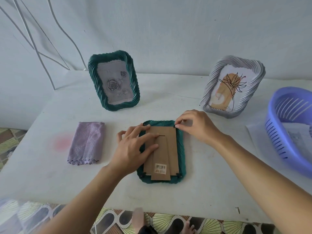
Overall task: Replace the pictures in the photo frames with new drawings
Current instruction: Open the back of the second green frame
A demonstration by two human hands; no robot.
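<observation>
Middle of the white table (202,191), nearer the front edge: face-down teal frame (182,149), ridged rope-like rim, brown cardboard backing (170,137) uppermost, with a flat easel strip and a barcode sticker (160,168). Bare tabletop in front of it and to its right, as far as the blue slotted plastic basket (273,132) at the right side, paper sheets (297,134) inside. To the left, apart from the frame: folded lilac cloth (87,142), nubbly, with a scalloped hem. At the back, well apart, standing tilted: upright teal frame (94,81) with a grey rose print, and grey frame (208,93) with a line-drawn plant. Left hand (133,147) flat, fingers straight, pressing the backing's left side. Right hand (197,127) with thumb and forefinger curled, pinching the black corner tab (175,126) at the frame's far right corner.
</observation>
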